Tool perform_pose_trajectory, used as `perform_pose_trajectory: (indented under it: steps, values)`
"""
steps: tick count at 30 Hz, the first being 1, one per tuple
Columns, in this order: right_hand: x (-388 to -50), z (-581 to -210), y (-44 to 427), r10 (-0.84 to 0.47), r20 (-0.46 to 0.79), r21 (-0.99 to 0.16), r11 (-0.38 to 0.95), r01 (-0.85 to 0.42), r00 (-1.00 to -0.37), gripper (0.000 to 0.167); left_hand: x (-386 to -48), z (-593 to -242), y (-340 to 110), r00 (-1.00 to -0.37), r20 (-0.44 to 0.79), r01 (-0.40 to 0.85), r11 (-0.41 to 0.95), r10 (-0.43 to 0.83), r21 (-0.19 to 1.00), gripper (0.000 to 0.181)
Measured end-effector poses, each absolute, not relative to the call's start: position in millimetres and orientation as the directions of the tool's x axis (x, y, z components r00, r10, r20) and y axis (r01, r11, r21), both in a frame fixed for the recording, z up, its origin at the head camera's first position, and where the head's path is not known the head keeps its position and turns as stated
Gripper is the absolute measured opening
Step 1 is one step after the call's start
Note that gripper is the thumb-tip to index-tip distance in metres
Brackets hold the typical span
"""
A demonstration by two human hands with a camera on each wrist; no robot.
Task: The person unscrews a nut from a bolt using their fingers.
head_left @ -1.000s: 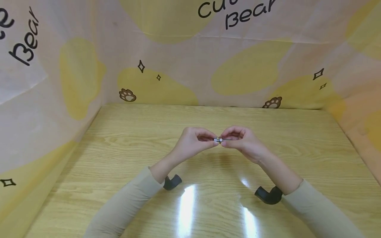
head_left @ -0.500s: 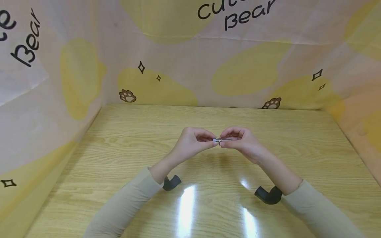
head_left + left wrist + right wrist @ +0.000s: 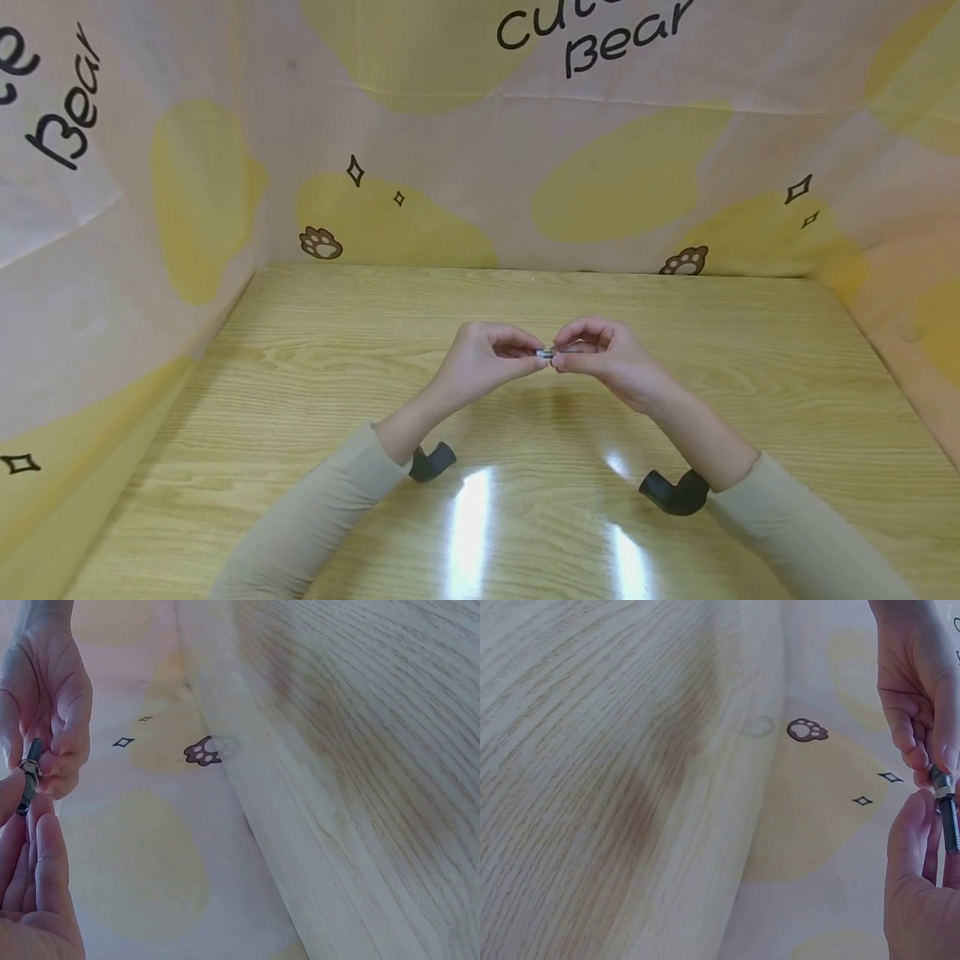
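Silver threaded metal bolt (image 3: 950, 829) is held above pale wood-grain bench (image 3: 337, 350); left hand (image 3: 480, 358) pinches its end. Right hand (image 3: 617, 365) pinches silver metal nut (image 3: 29, 765), now covering more of it, apparently mid-turn.

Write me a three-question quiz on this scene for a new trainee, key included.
1. Which hands touch the small metal part?
2. True or false: the part lies flat on the wooden table.
3. Fill in: the word on the back cloth, under a partly cut-off word, is ____.

Key: 1. Both, the left hand and the right hand. 2. False; it is held up. 3. Bear.
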State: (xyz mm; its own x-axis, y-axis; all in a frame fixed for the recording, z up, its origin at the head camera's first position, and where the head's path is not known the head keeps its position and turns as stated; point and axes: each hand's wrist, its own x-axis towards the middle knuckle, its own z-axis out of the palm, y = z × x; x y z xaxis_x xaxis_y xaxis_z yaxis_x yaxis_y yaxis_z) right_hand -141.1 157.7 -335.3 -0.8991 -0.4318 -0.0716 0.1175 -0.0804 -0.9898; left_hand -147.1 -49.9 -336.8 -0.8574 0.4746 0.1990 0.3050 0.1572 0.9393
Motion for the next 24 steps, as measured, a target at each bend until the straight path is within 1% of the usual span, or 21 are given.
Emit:
perform_pose_trajectory:
  steps: [2, 6, 9, 11, 14, 16, 17, 21, 24]
  values:
    - [-141.2, -334.7, 158.5, -0.436, -0.068, -0.990, -0.083, 0.115, -0.898, 0.022, -147.3, -337.3, -49.7, -0.860, 0.201, 0.304, 0.155, 0.469, 0.940, 0.014]
    - [-141.6, -333.5, 158.0, -0.448, -0.084, -0.986, -0.094, 0.141, -0.890, 0.010, -147.8, -338.3, -49.2, -0.865, 0.205, 0.302, 0.150, 0.457, 0.941, 0.015]
    - [-141.9, -333.8, 156.6, -0.449, -0.103, -0.982, -0.098, 0.163, -0.887, 0.007, -148.1, -338.8, -49.4, -0.866, 0.196, 0.291, 0.144, 0.460, 0.946, 0.015]
    - [-142.0, -334.6, 155.6, -0.445, -0.104, -0.983, -0.092, 0.161, -0.890, 0.009, -148.3, -338.9, -50.2, -0.865, 0.184, 0.278, 0.141, 0.466, 0.950, 0.015]
    - [-142.1, -335.1, 154.2, -0.437, -0.092, -0.988, -0.073, 0.138, -0.895, 0.017, -148.3, -339.2, -51.9, -0.871, 0.167, 0.261, 0.147, 0.463, 0.954, 0.014]
    - [-142.2, -334.6, 153.1, -0.437, -0.090, -0.990, -0.063, 0.130, -0.895, 0.020, -148.2, -339.3, -52.7, -0.874, 0.160, 0.253, 0.150, 0.458, 0.956, 0.013]
    - [-142.2, -334.2, 152.7, -0.437, -0.097, -0.989, -0.059, 0.136, -0.894, 0.019, -148.2, -339.2, -52.8, -0.875, 0.159, 0.252, 0.150, 0.457, 0.956, 0.013]
    - [-141.7, -332.7, 152.8, -0.438, -0.150, -0.979, -0.057, 0.194, -0.887, 0.006, -148.5, -339.0, -52.2, -0.874, 0.149, 0.236, 0.138, 0.462, 0.962, 0.015]
    - [-141.3, -333.0, 153.3, -0.442, -0.172, -0.974, -0.057, 0.219, -0.881, 0.006, -148.6, -338.6, -52.2, -0.876, 0.137, 0.224, 0.137, 0.463, 0.965, 0.016]
